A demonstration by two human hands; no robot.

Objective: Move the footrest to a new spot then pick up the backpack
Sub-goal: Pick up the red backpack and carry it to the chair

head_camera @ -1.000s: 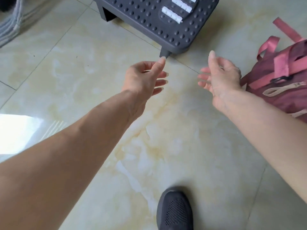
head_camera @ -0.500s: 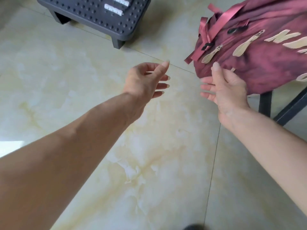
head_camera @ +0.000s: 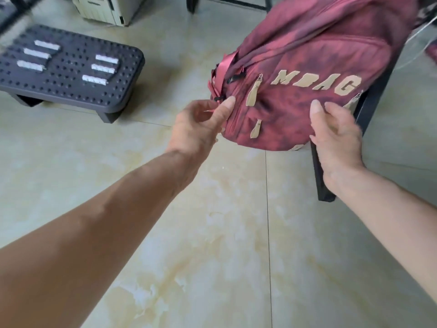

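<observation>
The dark red backpack (head_camera: 307, 55), with beige letters and zipper pulls, lies tilted on a black chair (head_camera: 319, 181) at the upper right. My left hand (head_camera: 198, 126) is at its lower left edge, thumb touching the fabric beside the pink straps, fingers loosely curled and apart. My right hand (head_camera: 335, 136) is at its lower right corner, thumb resting on the fabric and fingers spread against the chair frame. Neither hand has closed around the bag. The dark studded footrest (head_camera: 71, 72) stands on the floor at the upper left, away from both hands.
The floor is glossy beige marble tile. A white appliance (head_camera: 106, 8) stands behind the footrest at the top. Black chair or table legs (head_camera: 227, 3) cross the top edge. The chair's front leg reaches the floor just under my right wrist.
The view has swung up and right. Both hands have moved forward from open air onto the backpack's lower end. The footrest now sits farther left and is fully in view.
</observation>
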